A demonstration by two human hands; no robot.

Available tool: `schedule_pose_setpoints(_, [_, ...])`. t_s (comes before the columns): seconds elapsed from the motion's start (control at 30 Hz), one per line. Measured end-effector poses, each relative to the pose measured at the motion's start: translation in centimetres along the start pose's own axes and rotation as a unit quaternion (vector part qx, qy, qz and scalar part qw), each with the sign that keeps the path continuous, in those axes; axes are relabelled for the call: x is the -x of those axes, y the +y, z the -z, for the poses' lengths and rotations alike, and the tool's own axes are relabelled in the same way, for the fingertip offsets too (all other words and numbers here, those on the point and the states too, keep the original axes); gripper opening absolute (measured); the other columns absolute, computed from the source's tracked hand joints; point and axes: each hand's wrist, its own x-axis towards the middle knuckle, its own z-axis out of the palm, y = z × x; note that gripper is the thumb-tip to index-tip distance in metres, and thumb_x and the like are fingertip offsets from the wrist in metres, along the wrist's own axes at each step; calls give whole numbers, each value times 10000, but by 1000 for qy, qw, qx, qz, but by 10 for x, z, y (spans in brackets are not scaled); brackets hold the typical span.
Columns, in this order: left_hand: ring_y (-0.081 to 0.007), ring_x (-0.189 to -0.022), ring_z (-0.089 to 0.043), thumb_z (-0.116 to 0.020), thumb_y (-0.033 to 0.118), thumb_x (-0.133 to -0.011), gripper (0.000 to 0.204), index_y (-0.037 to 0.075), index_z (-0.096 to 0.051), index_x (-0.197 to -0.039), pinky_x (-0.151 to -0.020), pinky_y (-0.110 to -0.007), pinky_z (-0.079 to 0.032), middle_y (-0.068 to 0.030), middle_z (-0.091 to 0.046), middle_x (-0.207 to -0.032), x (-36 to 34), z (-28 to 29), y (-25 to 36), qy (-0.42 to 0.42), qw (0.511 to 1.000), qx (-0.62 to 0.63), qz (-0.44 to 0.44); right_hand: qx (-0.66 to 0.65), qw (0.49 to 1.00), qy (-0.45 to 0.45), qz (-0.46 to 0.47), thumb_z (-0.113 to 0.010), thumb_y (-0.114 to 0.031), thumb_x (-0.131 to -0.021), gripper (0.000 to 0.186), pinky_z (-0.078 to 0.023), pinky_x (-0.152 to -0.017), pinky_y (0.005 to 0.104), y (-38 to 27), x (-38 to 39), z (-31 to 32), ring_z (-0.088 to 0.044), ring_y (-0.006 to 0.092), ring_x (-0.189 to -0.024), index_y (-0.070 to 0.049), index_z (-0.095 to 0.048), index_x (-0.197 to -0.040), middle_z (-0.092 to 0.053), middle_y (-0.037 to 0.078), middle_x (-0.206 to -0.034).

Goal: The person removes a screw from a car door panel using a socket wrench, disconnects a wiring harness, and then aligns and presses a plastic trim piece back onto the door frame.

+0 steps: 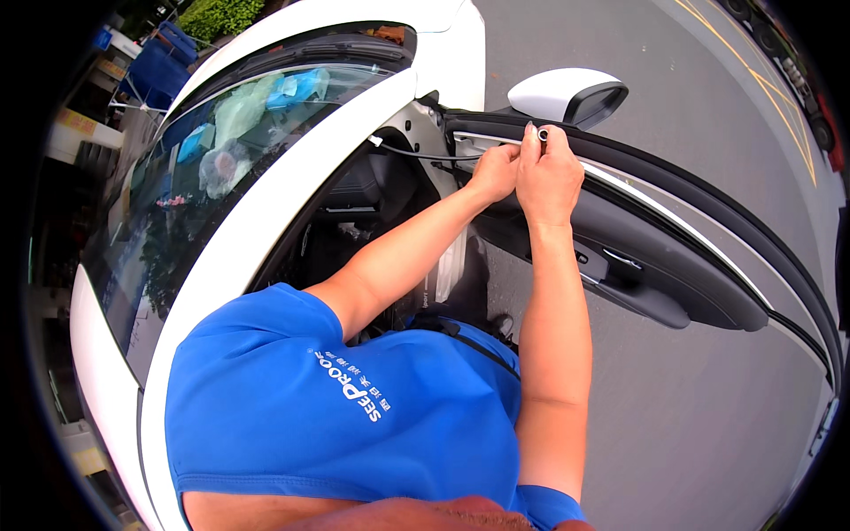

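Note:
My left hand (496,172) is closed around a thin black cable (429,157), which runs leftward to a small white end piece (375,141) by the windscreen pillar. Right beside it, my right hand (549,175) is closed too. A small round end piece with a pale rim and dark hole (543,135) shows between its thumb and fingers; whether it belongs to the cable is hidden. Both hands are over the front part of an open car door (655,232), just inside the white wing mirror (567,96).
The white car's windscreen pillar (292,181) curves along my left, with blue and clear plastic wrappings (226,168) visible behind the glass. The door's inner handle (623,259) and armrest stick out at right. Grey paving (691,398) lies beyond. My feet are near the door sill.

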Motion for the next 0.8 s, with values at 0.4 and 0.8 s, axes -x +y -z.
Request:
schedule_pose_setpoints(0.4, [-115, -871, -626, -643, 220, -914, 248, -11, -699, -986, -786, -315, -500, -76, -715, -921, 14, 28, 22, -104, 988, 103, 38, -13, 999, -38, 12, -638, -239, -921, 230, -492, -639, 440, 1, 9, 4, -640, 377, -712, -12, -604, -913, -652, 168, -755])
schedule_pose_setpoints(0.8, [-327, -1212, -563, -782, 351, -767, 733, -3, -520, -1353, -1022, -357, -428, -239, -585, -1293, -122, 77, 39, -38, 983, -154, -92, -132, 986, -98, 15, -618, -107, -921, 94, -484, -603, 348, 0, 39, 38, -597, 264, -650, -21, -587, -943, -620, 119, -748])
